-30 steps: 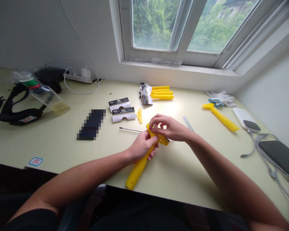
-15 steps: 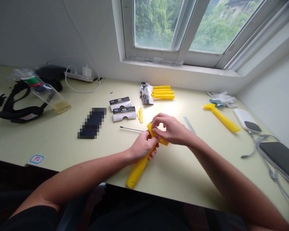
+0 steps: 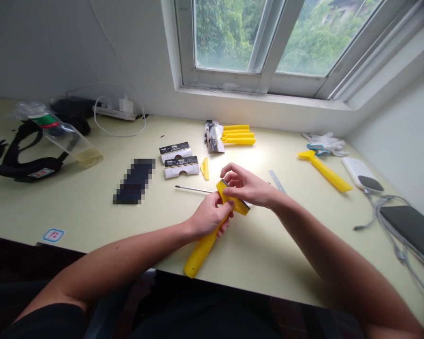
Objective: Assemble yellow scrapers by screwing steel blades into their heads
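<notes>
Your left fingers (image 3: 212,215) are closed around the handle of a yellow scraper (image 3: 202,252), just below its wide head; your right fingers (image 3: 238,178) are curled and bent over that head, gripping it from the far side. A thin dark edge (image 3: 242,204) runs along the head, between your two hands; the scraper lies across the front half of the tabletop (image 3: 74,212), right of centre, its handle end pointing toward the front edge.

Just left of your hands, a thin screwdriver (image 3: 192,189) lies with its tip pointing left, its other end hidden behind your left hand; a steel ruler (image 3: 277,182) sits just beyond your right hand, and nothing stands between either of them and the scraper. Toward the back edge are a small yellow piece (image 3: 205,168), two black-and-white card packets (image 3: 179,159) and a bundle of yellow scraper handles (image 3: 238,135) beside its packaging (image 3: 215,139).

Toward the right edge lie a second yellow scraper (image 3: 325,172), white gloves (image 3: 328,143), a white device (image 3: 360,174), a grey cable (image 3: 387,221) and a dark tablet (image 3: 411,228); on your left are a pixelated dark object (image 3: 134,181), a clear face shield (image 3: 69,139) with a black strap (image 3: 24,150), and a power strip (image 3: 115,113) against the back wall.
</notes>
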The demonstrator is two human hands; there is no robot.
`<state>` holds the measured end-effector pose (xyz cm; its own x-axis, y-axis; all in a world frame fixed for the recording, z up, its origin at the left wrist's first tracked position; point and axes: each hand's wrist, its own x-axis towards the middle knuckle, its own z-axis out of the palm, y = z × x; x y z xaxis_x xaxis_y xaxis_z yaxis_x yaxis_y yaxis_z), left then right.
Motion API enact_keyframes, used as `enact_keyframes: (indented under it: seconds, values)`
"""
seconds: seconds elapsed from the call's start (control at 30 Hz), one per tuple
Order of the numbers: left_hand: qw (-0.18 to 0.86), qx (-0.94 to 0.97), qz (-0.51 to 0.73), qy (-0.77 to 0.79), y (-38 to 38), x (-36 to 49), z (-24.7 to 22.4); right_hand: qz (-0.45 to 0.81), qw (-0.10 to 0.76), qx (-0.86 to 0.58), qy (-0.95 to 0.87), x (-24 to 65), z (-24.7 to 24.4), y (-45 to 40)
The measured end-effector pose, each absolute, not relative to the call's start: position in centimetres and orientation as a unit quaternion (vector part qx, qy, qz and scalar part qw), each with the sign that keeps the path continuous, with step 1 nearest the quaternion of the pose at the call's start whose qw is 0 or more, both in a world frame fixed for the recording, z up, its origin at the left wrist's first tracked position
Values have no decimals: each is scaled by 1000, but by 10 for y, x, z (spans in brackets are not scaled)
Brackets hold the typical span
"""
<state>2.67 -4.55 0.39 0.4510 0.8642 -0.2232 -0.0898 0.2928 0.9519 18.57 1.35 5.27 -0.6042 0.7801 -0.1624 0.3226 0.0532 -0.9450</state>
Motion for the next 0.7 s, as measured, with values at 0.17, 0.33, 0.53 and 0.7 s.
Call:
enact_keyframes:
  seconds: [0.17,0.33,0.53,0.7]
  values:
    - [710,500,314,383,-46,25,5,501,183,-368,-761,192,56,16]
    - [718,516,277,375,-44,24,0,384,149,-341,-845,200,62,18]
    - [739,494,268,372,-43,23,-3,256,127,-320,-903,203,64,16]
    - [745,494,256,368,-43,23,-3,239,117,-321,-909,200,67,12]
